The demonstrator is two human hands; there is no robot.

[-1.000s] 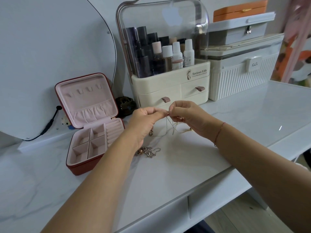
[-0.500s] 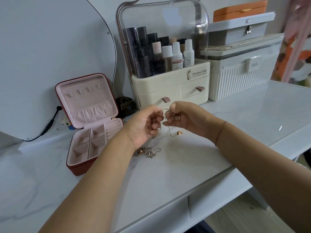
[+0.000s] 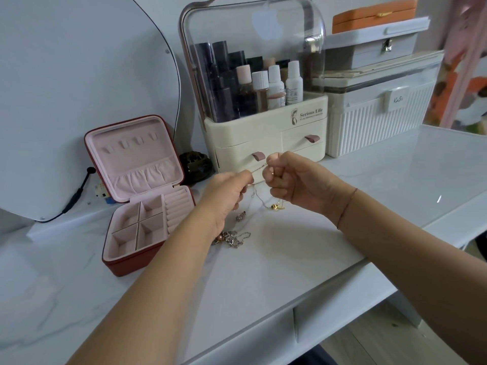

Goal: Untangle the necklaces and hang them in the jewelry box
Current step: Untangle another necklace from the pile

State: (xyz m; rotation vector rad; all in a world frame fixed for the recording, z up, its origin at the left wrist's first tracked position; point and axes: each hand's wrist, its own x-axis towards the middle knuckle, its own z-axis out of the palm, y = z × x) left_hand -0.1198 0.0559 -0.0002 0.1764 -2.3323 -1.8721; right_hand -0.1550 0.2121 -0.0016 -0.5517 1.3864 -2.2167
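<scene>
Necklace chain [image 3: 257, 168], thin and silver, stretches between pinching fingertips of left hand [image 3: 226, 197] and right hand [image 3: 297, 184] above middle of table [image 3: 290, 259]; gold pendant [image 3: 275, 206] hangs below. Tangled necklaces [image 3: 233, 239] lie nearer front edge.

Chain [image 3: 257, 169]: too fine to trace below the fists; grip points concealed in the curled fingers of the left hand [image 3: 226, 196] and right hand [image 3: 292, 180]. Pile [image 3: 233, 239]: partly under the left forearm, strands indistinguishable. Mirror [image 3: 79, 75]: cut by left and top edges. Curtain [image 3: 469, 61]: blurred. Organizer [image 3: 263, 143]: small print illegible.
</scene>
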